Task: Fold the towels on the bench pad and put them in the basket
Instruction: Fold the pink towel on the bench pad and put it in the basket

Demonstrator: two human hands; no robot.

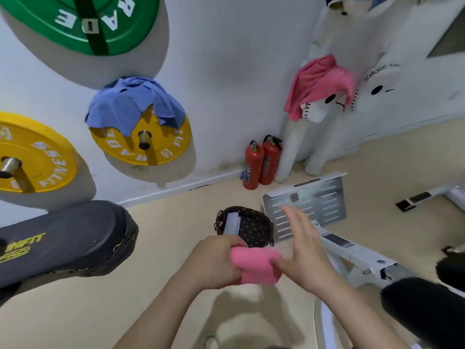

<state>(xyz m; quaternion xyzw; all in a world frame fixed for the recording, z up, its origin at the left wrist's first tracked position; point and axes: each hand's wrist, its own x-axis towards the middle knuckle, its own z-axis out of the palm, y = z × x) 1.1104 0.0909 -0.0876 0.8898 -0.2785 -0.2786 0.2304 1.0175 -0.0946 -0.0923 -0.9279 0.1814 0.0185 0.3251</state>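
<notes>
One soft, folded pink towel point(255, 267)

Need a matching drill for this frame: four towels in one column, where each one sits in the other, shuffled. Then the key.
Things:
1. blue towel
2. folded pink towel
3. pale folded towel
4. loose pink towel

Places:
A. inside the basket
B. draped over the white plush figure
C. gripped in the left hand
D. draped over the yellow weight plate

Pairs: 1-D, 2-C, 3-A, 4-B.
</notes>
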